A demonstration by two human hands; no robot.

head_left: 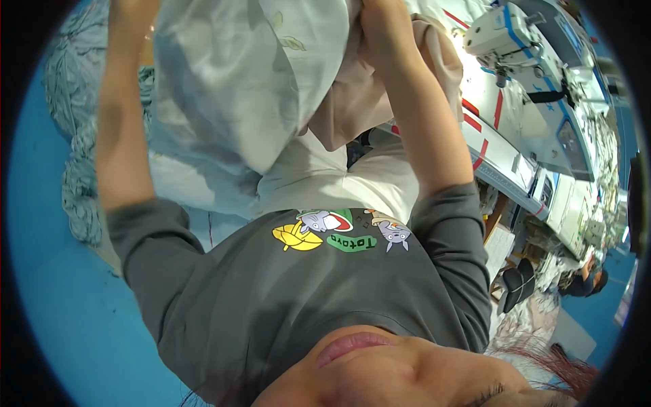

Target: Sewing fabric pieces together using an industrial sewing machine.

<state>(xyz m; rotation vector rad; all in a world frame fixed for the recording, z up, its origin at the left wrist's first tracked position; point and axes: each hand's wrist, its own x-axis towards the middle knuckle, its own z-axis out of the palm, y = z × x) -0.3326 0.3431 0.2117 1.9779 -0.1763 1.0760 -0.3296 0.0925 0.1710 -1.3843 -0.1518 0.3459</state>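
Observation:
A large piece of pale grey-white cloth [224, 74] with small leaf motifs hangs in folds before me, between my forearms. Beneath and beside it shows a beige-pink cloth [352, 102], partly draped over my lap. My right hand [383, 24] is at the top edge, closed against the bunched cloth, its fingertips mostly hidden. At the top left, my left hand [135, 10] is cut off by the picture's edge beside the pale cloth, so its fingers cannot be made out.
A white sewing machine [508, 41] with blue trim stands on a white worktable [502, 149] to my right, marked with red strips. Heaped gathered cloth [81, 88] lies at left over the blue floor [74, 305]. Farther right are a black cap [517, 285] and another person [584, 281].

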